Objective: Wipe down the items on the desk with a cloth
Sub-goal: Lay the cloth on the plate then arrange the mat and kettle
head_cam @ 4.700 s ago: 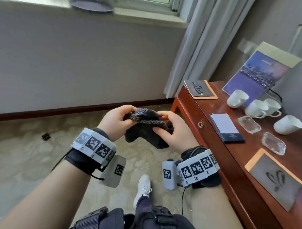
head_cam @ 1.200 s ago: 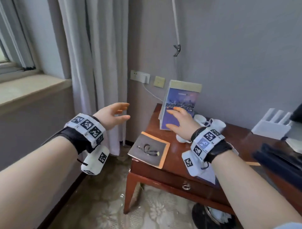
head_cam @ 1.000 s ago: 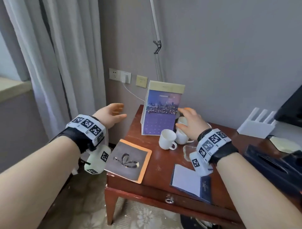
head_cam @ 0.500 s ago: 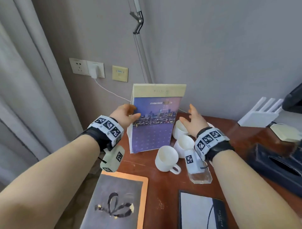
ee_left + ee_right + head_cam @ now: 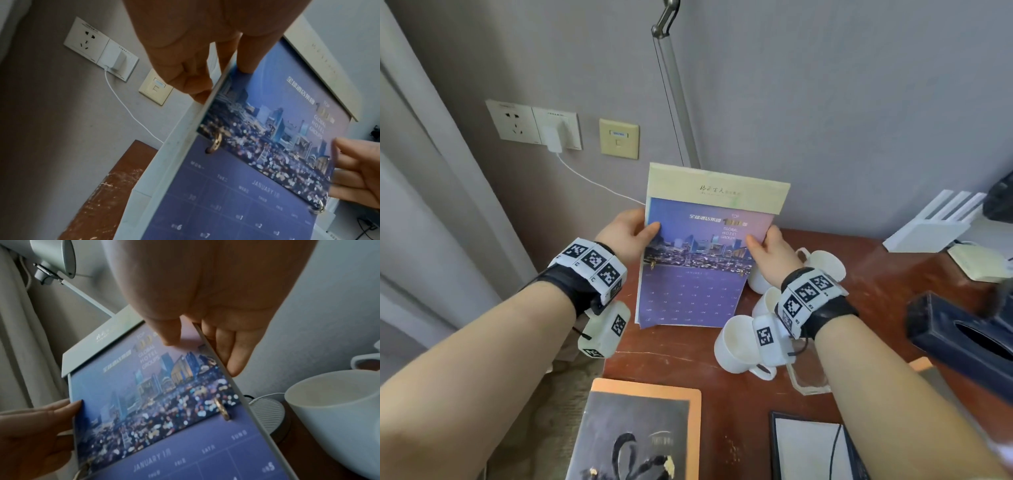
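Note:
A standing desk calendar [image 5: 698, 260] with a purple city picture stands at the back of the wooden desk [image 5: 671, 356]. My left hand [image 5: 625, 233] pinches its left edge, thumb on the front, fingers behind. My right hand [image 5: 768, 251] pinches its right edge the same way. In the left wrist view the calendar [image 5: 257, 146] fills the frame, with my left hand [image 5: 205, 65] on its edge. The right wrist view shows my right hand [image 5: 205, 337] on the calendar [image 5: 164, 402]. No cloth is in view.
White cups [image 5: 736, 346] and a glass dish [image 5: 808, 377] crowd the desk right of the calendar. A grey pad with an orange border [image 5: 637, 435] and a notepad [image 5: 808, 448] lie near me. A dark tissue box [image 5: 962, 339] and a white router [image 5: 935, 226] stand at the right. Wall sockets [image 5: 534, 125] and a lamp pole [image 5: 674, 85] are behind.
Earlier both hands held a dark cloth away from the desk. I then turned to the desk with bare open hands, which have now closed on the two sides of the calendar.

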`<action>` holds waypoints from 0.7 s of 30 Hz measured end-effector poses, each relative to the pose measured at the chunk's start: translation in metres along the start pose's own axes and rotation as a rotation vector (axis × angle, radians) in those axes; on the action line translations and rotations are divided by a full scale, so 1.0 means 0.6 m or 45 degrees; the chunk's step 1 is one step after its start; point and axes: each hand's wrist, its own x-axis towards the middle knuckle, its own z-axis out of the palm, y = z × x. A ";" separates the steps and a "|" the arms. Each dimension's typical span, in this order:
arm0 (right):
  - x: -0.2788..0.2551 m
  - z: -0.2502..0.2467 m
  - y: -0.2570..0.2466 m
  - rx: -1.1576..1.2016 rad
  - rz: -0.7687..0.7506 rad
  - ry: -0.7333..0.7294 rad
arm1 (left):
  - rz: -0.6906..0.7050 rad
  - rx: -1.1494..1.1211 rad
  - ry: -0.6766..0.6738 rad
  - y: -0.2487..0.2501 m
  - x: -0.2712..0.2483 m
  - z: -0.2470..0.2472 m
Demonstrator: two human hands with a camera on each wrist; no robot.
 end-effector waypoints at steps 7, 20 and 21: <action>-0.009 0.022 0.000 -0.048 -0.058 -0.056 | 0.005 0.037 -0.034 -0.035 -0.017 -0.007; -0.036 0.031 -0.015 0.029 -0.065 -0.160 | 0.055 0.050 0.014 -0.050 -0.027 -0.018; -0.036 0.033 -0.017 0.044 -0.080 -0.168 | 0.053 0.037 0.022 -0.050 -0.028 -0.021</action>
